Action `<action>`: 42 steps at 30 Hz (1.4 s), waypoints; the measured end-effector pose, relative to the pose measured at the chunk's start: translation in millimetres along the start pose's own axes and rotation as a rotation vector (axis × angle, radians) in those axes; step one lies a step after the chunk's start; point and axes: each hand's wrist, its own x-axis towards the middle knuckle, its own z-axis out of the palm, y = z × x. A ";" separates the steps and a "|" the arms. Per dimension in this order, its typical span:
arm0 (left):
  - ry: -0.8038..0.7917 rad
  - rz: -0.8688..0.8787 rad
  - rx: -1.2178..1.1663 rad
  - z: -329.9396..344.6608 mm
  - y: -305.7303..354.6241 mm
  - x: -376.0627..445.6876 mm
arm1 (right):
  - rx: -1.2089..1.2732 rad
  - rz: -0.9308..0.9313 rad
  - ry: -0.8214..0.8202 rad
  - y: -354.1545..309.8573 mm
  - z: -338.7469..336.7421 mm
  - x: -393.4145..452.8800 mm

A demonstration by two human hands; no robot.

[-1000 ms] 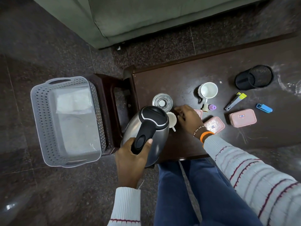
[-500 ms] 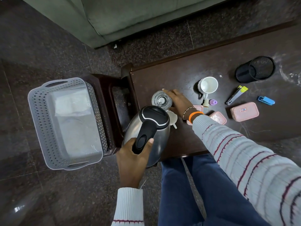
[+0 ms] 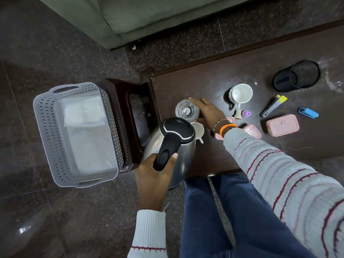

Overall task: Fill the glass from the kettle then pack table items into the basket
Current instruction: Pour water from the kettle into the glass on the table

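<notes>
My left hand (image 3: pixel 154 175) grips the black handle of a steel kettle (image 3: pixel 173 144), which is tilted with its spout over a clear glass (image 3: pixel 187 110) on the dark table (image 3: pixel 204 79). A thin stream of water runs into the glass. My right hand (image 3: pixel 206 110) holds the glass at its right side, fingers curled round it. A grey perforated basket (image 3: pixel 55 146) stands on a stool left of the table.
On the table lie a white mug (image 3: pixel 241 94), a white funnel (image 3: pixel 199 129), a small purple-capped bottle (image 3: pixel 247 113), pink boxes (image 3: pixel 282 125), a nail clipper (image 3: pixel 273 106), a blue stapler (image 3: pixel 308 112) and a black mesh holder (image 3: pixel 297 75). A green sofa (image 3: pixel 149 15) is beyond.
My right hand moved left from the pink boxes to the glass and took hold of it. The kettle tipped forward and water now runs into the glass.
</notes>
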 end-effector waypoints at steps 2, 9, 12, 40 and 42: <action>0.002 0.001 0.000 -0.8 0.7 -1.8 | -0.003 0.016 -0.005 0.5 -0.4 0.6; 0.010 -0.007 0.006 -1.4 1.1 -3.0 | -0.019 0.043 -0.010 -0.7 -4.1 2.8; 0.004 -0.006 0.010 -0.5 1.8 -3.3 | -0.029 0.044 -0.001 -0.8 -3.9 2.8; -0.006 0.008 0.076 -4.3 3.3 0.3 | -0.046 0.079 0.030 -3.0 -3.3 4.1; -0.009 -0.002 0.081 -4.1 3.9 1.0 | -0.048 0.078 0.028 -2.9 -3.4 3.8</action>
